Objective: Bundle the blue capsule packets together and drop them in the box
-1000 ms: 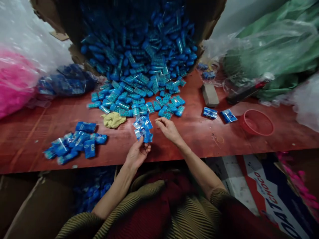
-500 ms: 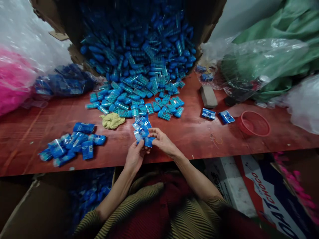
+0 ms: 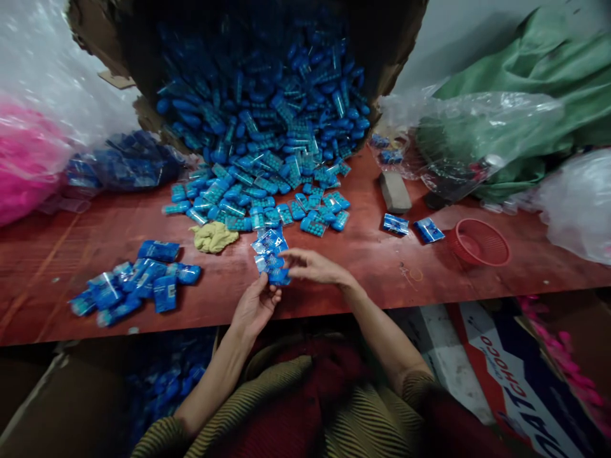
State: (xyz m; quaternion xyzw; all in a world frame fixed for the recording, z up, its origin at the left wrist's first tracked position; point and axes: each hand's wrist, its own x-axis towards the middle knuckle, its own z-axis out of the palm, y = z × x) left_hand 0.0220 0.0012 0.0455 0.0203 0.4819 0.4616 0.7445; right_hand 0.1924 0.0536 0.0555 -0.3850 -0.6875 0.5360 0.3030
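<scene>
My left hand (image 3: 255, 305) pinches the lower end of a small stack of clear packets with blue contents (image 3: 270, 257), just above the near edge of the red-brown table (image 3: 363, 254). My right hand (image 3: 312, 267) comes in from the right, its fingers closed on the same packets. Right behind them a big heap of blue packets (image 3: 267, 146) spills out of a torn cardboard box (image 3: 95, 32) onto the table. A yellow cloth (image 3: 212, 236) lies just left of my hands.
A smaller pile of blue packets (image 3: 136, 283) lies at the left front. Two loose packets (image 3: 413, 227), a grey block (image 3: 394, 191) and a red plastic basket (image 3: 480, 242) sit to the right. Plastic bags, pink (image 3: 26, 159) and green (image 3: 515, 95), crowd the back.
My right hand has come down and left from beside the heap onto the packets held by my left hand. The left hand has hardly moved.
</scene>
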